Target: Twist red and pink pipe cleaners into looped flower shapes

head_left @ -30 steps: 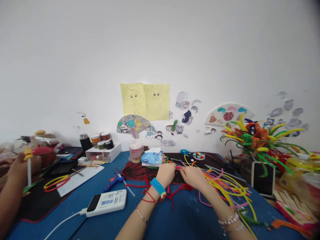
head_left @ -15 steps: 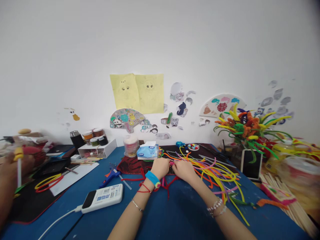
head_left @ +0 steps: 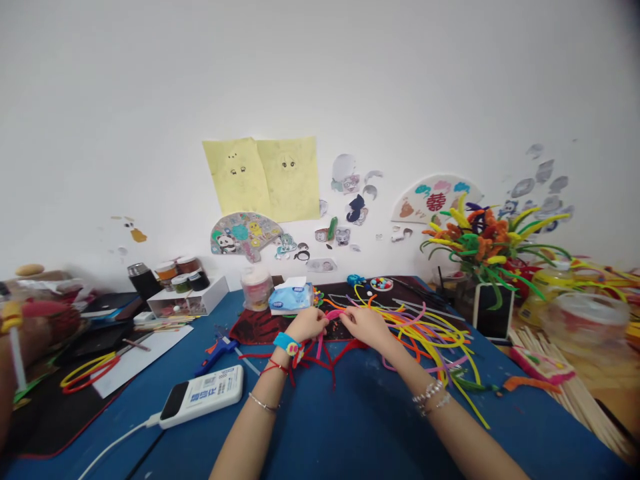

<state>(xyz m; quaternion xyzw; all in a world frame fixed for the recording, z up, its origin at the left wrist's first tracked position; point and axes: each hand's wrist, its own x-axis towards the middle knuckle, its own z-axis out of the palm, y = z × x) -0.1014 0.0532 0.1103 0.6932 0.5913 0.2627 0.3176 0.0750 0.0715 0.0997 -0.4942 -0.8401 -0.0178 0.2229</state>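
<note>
A pink pipe cleaner (head_left: 335, 313) has been raised into a small arc, gripped between the left hand (head_left: 310, 325) and the right hand (head_left: 367, 325); the blue table (head_left: 320, 427) is spread below both wrists.

I count my two bare hands (head_left: 367, 325), one fuzzy pink pipe cleaner (head_left: 335, 313), two yellow paper sheets (head_left: 261, 180), two painted paper fans (head_left: 244, 235), four small lidded jars (head_left: 189, 265), and one white power bank (head_left: 203, 395).

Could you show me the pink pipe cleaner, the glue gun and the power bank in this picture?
Pink pipe cleaner (head_left: 335, 313), head view, on its arched middle.
Glue gun (head_left: 214, 351), head view, on its blue body.
Power bank (head_left: 204, 395), head view, on its white face.
</note>
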